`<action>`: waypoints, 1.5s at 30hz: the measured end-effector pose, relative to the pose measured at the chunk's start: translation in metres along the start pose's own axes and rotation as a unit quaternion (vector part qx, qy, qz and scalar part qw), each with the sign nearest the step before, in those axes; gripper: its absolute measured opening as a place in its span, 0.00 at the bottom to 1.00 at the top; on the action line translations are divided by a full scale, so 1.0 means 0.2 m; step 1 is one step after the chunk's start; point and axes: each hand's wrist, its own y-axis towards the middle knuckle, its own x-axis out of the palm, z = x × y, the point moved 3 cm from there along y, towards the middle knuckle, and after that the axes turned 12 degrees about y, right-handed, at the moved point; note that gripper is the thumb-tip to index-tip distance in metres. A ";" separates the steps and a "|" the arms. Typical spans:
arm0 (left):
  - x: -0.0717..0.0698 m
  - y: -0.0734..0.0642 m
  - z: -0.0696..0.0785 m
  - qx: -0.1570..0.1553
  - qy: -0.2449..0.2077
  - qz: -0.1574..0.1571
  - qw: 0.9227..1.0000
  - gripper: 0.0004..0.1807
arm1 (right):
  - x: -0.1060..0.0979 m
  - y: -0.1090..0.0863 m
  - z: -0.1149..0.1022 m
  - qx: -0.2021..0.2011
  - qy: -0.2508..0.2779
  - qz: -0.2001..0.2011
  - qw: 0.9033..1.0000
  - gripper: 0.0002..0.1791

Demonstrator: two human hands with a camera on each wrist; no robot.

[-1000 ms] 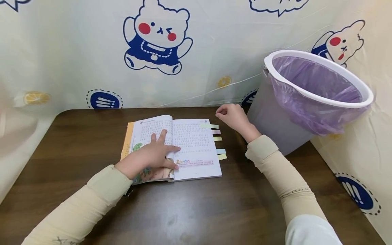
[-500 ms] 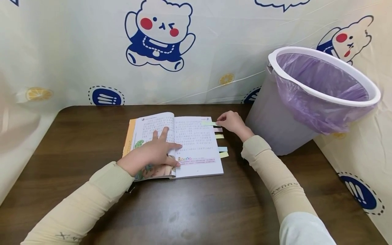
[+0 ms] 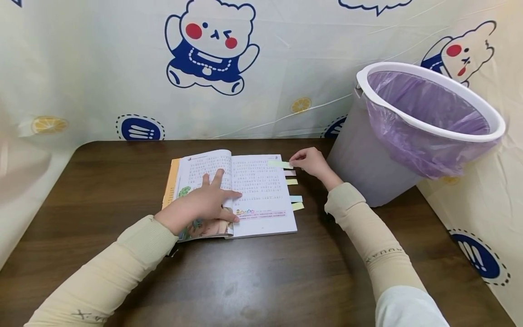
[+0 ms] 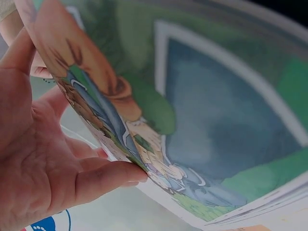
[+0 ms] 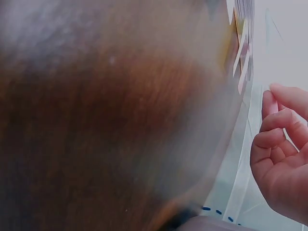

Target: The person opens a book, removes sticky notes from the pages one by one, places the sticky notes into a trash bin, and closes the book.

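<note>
An open book (image 3: pixel 261 190) lies on the dark wooden table, printed text on both pages. My left hand (image 3: pixel 204 202) rests across its left page with spread fingers, thumb and index finger reaching over the fold. In the left wrist view, a colourful illustrated page (image 4: pixel 202 110) bends up beside that hand. At the book's upper right corner, my right hand (image 3: pixel 312 162) pinches the outer end of a pale green sticky tab (image 3: pixel 278 164) between thumb and index finger. Below it, a pink tab (image 3: pixel 290 173), a yellow tab (image 3: pixel 292 182) and a blue tab (image 3: pixel 296 199) stick out from the edge.
Close behind my right hand stands a grey trash bin (image 3: pixel 355 159) with a white rim and a purple bag (image 3: pixel 412 136) lining it. A curtain printed with cartoon bears (image 3: pixel 208 59) hangs along the table's back and sides.
My right hand has come down from above the table's back edge to the pale green tab and now pinches its end. The left hand stays on the book; the view has shifted slightly.
</note>
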 end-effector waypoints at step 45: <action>0.00 0.01 0.00 0.003 0.004 -0.005 1.000 0.39 | -0.11 -0.22 -0.10 -0.014 0.058 -0.015 0.998 0.09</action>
